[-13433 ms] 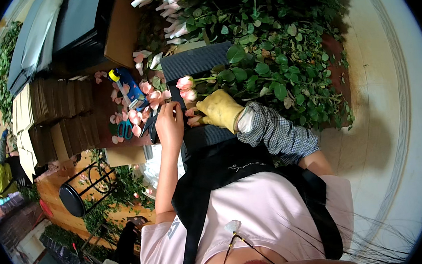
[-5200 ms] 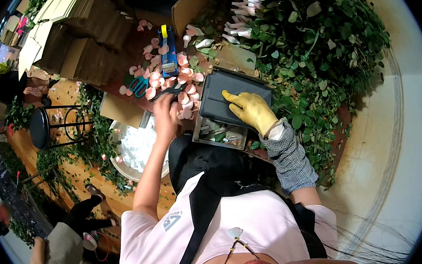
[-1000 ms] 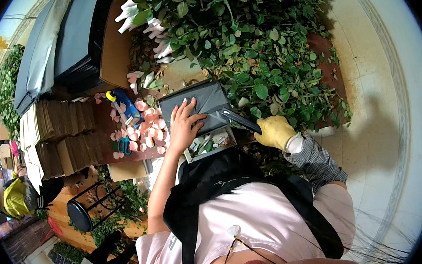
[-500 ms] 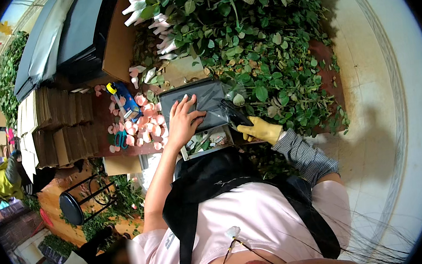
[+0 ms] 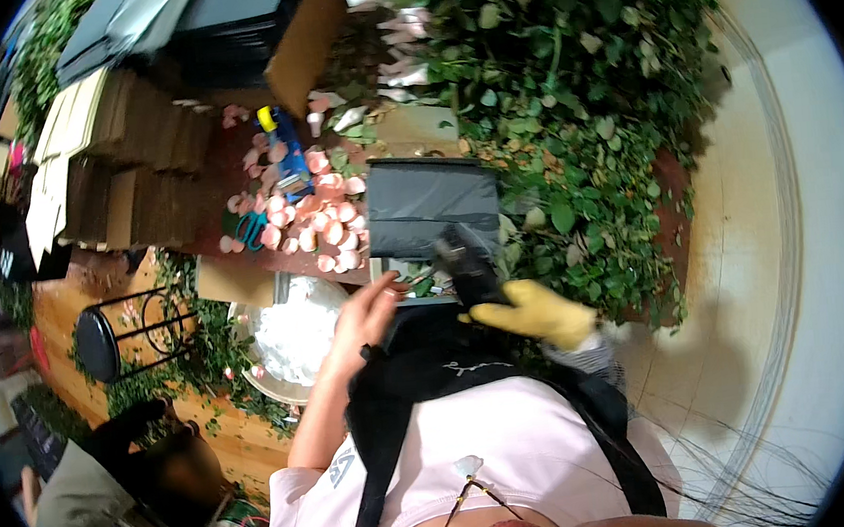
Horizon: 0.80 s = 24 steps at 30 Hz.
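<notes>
My bare left hand [image 5: 371, 313] is low at the near left of a small open tray [image 5: 379, 270], its fingers stretched out and slightly blurred, with nothing seen in them. My right hand [image 5: 539, 315] wears a yellow glove and grips a black handheld tool [image 5: 471, 271], too smeared to name its kind. The tool is tilted over the right part of the tray and the near edge of a dark sheet-covered board [image 5: 431, 197]. Small mixed items lie in the tray, partly hidden. Pink petals [image 5: 323, 222] are scattered left of the board.
Leafy rose stems [image 5: 572, 140] pile up at the right, white-wrapped heads [image 5: 403, 49] at their left end. A blue-and-yellow tool [image 5: 284, 150], teal scissors [image 5: 250, 230] and stacked cardboard [image 5: 124, 179] stand left. Below are a white-filled basket [image 5: 297, 330] and a black stool [image 5: 98, 344].
My left hand has lifted off the dark board and drawn back toward my body. My right hand has pulled the black tool nearer to me. The whole view has shifted.
</notes>
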Each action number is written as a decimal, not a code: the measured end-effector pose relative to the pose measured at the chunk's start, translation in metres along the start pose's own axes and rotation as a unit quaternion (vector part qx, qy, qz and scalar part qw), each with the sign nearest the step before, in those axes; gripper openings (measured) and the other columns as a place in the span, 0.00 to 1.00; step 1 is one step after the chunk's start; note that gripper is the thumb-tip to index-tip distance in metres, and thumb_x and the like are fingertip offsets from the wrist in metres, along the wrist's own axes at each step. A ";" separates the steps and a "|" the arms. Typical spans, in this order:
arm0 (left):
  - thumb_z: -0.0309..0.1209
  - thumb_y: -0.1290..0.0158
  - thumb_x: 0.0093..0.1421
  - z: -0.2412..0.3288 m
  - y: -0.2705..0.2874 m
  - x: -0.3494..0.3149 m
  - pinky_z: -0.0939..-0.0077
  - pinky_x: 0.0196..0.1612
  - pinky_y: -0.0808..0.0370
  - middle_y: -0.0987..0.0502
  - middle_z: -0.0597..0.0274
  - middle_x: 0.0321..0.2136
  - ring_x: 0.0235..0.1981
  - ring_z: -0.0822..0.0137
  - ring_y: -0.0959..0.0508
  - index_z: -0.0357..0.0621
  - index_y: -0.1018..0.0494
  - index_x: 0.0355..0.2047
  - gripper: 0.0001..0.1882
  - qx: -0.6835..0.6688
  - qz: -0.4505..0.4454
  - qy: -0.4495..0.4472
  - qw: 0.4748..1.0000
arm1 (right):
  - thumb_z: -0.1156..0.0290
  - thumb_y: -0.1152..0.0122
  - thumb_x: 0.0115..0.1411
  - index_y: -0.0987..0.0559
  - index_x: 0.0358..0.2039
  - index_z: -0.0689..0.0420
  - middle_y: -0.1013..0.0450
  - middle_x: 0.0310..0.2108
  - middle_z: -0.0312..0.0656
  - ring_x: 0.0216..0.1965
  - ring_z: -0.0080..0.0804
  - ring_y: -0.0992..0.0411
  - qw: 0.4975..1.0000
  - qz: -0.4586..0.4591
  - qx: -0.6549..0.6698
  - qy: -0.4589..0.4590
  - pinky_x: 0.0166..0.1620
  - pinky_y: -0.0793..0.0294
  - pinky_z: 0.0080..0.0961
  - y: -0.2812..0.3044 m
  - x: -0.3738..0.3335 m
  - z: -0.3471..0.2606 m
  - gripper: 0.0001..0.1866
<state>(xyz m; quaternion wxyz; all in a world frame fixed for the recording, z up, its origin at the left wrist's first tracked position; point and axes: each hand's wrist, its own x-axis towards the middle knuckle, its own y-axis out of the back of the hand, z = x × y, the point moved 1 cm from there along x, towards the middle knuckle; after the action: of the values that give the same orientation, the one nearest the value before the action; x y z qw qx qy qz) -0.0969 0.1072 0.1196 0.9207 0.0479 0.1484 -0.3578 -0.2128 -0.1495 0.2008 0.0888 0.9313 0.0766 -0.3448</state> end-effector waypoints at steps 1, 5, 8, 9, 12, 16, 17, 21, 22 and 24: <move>0.34 0.49 0.69 -0.023 -0.013 -0.006 0.69 0.55 0.28 0.23 0.46 0.51 0.52 0.62 0.23 0.30 0.37 0.63 0.27 -0.027 -0.009 -0.032 0.999 | 0.53 0.36 0.62 0.25 0.55 0.61 0.19 0.40 0.53 0.38 0.36 0.21 0.990 0.010 -0.138 -0.011 0.42 0.22 0.36 -0.025 0.020 -0.025 0.29; 0.36 0.40 0.63 -0.033 0.002 0.000 0.66 0.53 0.29 0.28 0.45 0.48 0.48 0.55 0.26 0.33 0.39 0.62 0.32 -0.005 0.148 0.008 0.989 | 0.50 0.35 0.59 0.34 0.64 0.60 0.24 0.45 0.62 0.46 0.55 0.24 0.890 -0.018 -0.420 0.178 0.49 0.24 0.46 -0.085 0.093 -0.027 0.39; 0.34 0.34 0.54 -0.074 0.049 0.015 0.58 0.52 0.28 0.31 0.45 0.46 0.46 0.46 0.26 0.35 0.35 0.61 0.37 0.234 0.277 0.013 0.932 | 0.56 0.39 0.65 0.31 0.64 0.55 0.23 0.47 0.43 0.48 0.32 0.24 0.947 -0.218 -0.154 0.177 0.53 0.26 0.29 -0.055 0.145 -0.082 0.30; 0.33 0.31 0.49 -0.096 0.064 0.027 0.56 0.52 0.29 0.32 0.47 0.45 0.48 0.45 0.28 0.37 0.34 0.60 0.39 0.314 0.299 -0.001 0.901 | 0.62 0.40 0.67 0.31 0.64 0.55 0.25 0.49 0.40 0.50 0.23 0.28 0.927 -0.193 -0.162 0.277 0.53 0.27 0.23 -0.054 0.177 -0.107 0.27; 0.36 0.30 0.45 -0.100 0.083 0.066 0.58 0.51 0.32 0.31 0.50 0.44 0.49 0.50 0.29 0.42 0.31 0.59 0.40 0.469 0.264 -0.006 0.843 | 0.64 0.41 0.67 0.36 0.66 0.61 0.32 0.62 0.46 0.60 0.30 0.32 0.962 0.003 0.077 0.263 0.60 0.31 0.28 -0.067 0.267 -0.157 0.30; 0.38 0.32 0.49 -0.115 0.088 0.101 0.53 0.55 0.33 0.30 0.46 0.48 0.54 0.46 0.32 0.43 0.33 0.61 0.39 0.478 0.313 -0.095 0.815 | 0.57 0.43 0.68 0.24 0.49 0.65 0.22 0.43 0.46 0.44 0.34 0.23 0.989 0.064 0.049 0.122 0.51 0.25 0.32 -0.054 0.396 -0.158 0.22; 0.37 0.33 0.50 -0.110 0.090 0.096 0.53 0.56 0.33 0.30 0.45 0.49 0.55 0.45 0.32 0.42 0.33 0.61 0.38 0.454 0.326 -0.118 0.821 | 0.58 0.44 0.68 0.22 0.44 0.65 0.21 0.39 0.46 0.39 0.35 0.22 0.985 -0.003 0.159 0.060 0.47 0.23 0.32 -0.054 0.395 -0.159 0.20; 0.29 0.37 0.54 -0.113 0.101 0.043 0.53 0.58 0.33 0.29 0.44 0.50 0.54 0.43 0.30 0.38 0.29 0.56 0.29 0.381 0.382 -0.099 0.836 | 0.66 0.46 0.69 0.19 0.36 0.62 0.21 0.28 0.42 0.27 0.27 0.25 0.987 0.099 0.066 0.112 0.33 0.23 0.25 -0.079 0.345 -0.167 0.13; 0.28 0.37 0.54 -0.119 0.100 0.033 0.53 0.58 0.33 0.29 0.44 0.50 0.54 0.43 0.30 0.37 0.28 0.54 0.26 0.364 0.375 -0.071 0.849 | 0.71 0.45 0.67 0.19 0.35 0.61 0.21 0.27 0.41 0.25 0.27 0.24 0.986 0.048 0.136 0.087 0.29 0.24 0.22 -0.086 0.336 -0.150 0.08; 0.28 0.38 0.55 -0.123 0.096 0.021 0.54 0.59 0.34 0.29 0.44 0.49 0.53 0.44 0.31 0.34 0.25 0.49 0.21 0.337 0.369 -0.027 0.866 | 0.64 0.43 0.67 0.19 0.37 0.62 0.19 0.31 0.45 0.30 0.31 0.20 0.999 -0.004 -0.011 0.033 0.33 0.21 0.26 -0.094 0.333 -0.120 0.13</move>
<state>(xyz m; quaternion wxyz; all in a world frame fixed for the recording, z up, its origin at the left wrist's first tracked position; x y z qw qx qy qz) -0.0469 0.1881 -0.0053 0.9172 0.3964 -0.0348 -0.0210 0.0931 -0.0044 0.0617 0.0947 0.9407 0.0872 -0.3138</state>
